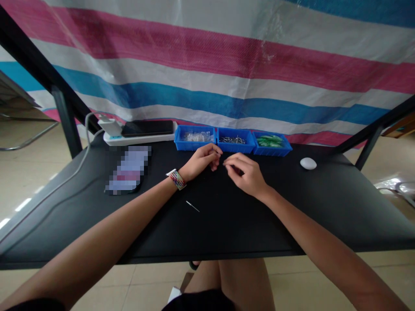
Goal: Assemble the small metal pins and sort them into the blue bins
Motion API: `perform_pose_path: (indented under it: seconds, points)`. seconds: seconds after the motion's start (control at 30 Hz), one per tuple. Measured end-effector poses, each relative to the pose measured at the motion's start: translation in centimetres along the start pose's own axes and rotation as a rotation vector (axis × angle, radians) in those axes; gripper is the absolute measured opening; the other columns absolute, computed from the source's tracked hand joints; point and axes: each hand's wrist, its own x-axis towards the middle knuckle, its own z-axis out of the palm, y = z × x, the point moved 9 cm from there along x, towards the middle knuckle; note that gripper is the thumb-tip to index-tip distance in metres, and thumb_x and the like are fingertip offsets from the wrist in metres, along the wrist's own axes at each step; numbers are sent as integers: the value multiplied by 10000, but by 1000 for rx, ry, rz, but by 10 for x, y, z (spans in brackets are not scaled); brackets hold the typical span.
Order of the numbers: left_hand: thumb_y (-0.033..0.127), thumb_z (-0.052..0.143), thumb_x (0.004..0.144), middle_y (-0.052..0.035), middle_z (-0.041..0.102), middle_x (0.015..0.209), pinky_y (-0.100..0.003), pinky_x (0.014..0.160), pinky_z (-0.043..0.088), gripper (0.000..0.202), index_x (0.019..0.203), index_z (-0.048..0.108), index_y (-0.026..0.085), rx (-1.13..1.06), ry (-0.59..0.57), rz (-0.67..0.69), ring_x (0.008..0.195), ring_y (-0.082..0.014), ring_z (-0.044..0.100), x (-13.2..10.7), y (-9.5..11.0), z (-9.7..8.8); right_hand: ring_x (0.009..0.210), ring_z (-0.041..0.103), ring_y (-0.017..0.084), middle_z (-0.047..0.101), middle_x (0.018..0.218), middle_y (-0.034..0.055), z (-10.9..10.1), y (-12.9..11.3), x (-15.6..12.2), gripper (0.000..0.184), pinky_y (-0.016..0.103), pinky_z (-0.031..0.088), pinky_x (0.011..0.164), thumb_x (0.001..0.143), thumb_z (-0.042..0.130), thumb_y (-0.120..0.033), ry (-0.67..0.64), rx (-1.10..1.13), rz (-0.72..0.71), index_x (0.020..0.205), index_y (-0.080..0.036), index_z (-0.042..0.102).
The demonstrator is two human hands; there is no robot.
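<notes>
So the person's sitting at a black table with both hands up near the middle of the far edge, basically fingertip to fingertip. The left hand is curled in with the thumb and fingers pinched close, and the right hand is in the same kind of tight pinch, pointing at the left one. If there's something between those fingertips, it's too tiny for me to make out, so I can't tell what they've got.

Right behind the hands, along the far edge, there are three blue trays in a row. The middle tray has small metal bits in it and sits just past the fingertips. The left tray has clear plasticky stuff, and the right tray has green pieces.

One thin metal pin lies loose on the table nearer the front edge, apart from both hands and about under the left wrist, which has a colourful wristband on it.

Toward the far left corner there's a white power strip with a dark phone lying on top and a white charger plug stuck in it. A small white oval thing sits toward the far right corner. A striped tarp hangs behind it all.
</notes>
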Motion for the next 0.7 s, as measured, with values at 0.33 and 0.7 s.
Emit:
perform_pose_path:
  seconds: [0.33, 0.7]
  points:
    - [321, 693, 925, 11, 641, 706, -228, 558, 529, 209, 1027, 614, 156, 8, 29, -9, 567, -109, 618, 0, 1, -1, 1509, 461, 317, 637, 1529, 98, 82, -95, -35, 371, 562, 400, 1238, 1064, 602, -325, -530, -4, -308, 1413, -231, 683]
    - [244, 636, 962, 2, 627, 727, -208, 558, 477, 101, 989, 623, 147, 47, -12, 14, 574, -92, 590, -1, 1, 1, 1103, 650, 277, 751, 1136, 116, 48, -33, -16, 441, 473, 574, 999, 942, 502, 43, -321, -136, -148, 1182, -185, 793]
